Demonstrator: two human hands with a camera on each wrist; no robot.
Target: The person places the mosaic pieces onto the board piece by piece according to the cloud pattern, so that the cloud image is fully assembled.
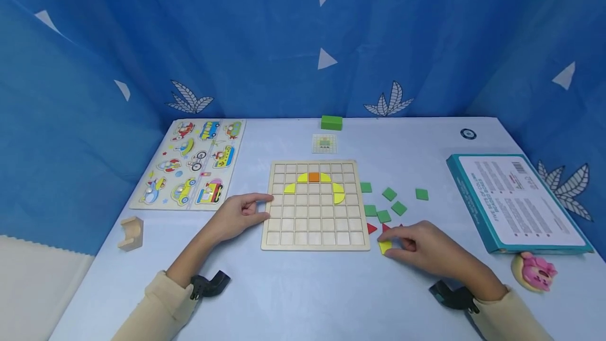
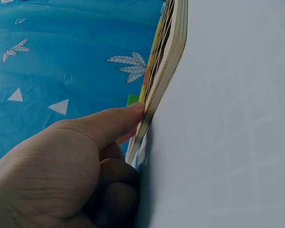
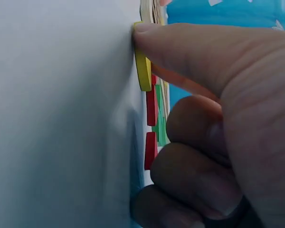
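My left hand (image 1: 236, 218) touches the left edge of a wooden grid board (image 1: 314, 241) with the tips of thumb and forefinger. Seen from the left wrist, the thumb lies against the board's side (image 2: 164, 71) and the other fingers are bent below. Several yellow quarter-round tiles (image 1: 339, 198) and one orange square tile (image 1: 314, 177) sit in the upper cells. Right of the board's lower corner, my right hand (image 1: 423, 249) pinches a yellow tile (image 3: 143, 71) between thumb and forefinger, low over the table. Red triangle tiles (image 1: 371, 229) lie just beyond it, partly covered by that hand.
Several green square tiles (image 1: 399, 208) are scattered right of the board. Behind it lie a pattern card (image 1: 324, 143) and a green block (image 1: 331, 122). A vehicle puzzle (image 1: 189, 164) and wooden holder (image 1: 131, 233) are left; a teal box (image 1: 521, 204) and pink toy (image 1: 535, 271) right.
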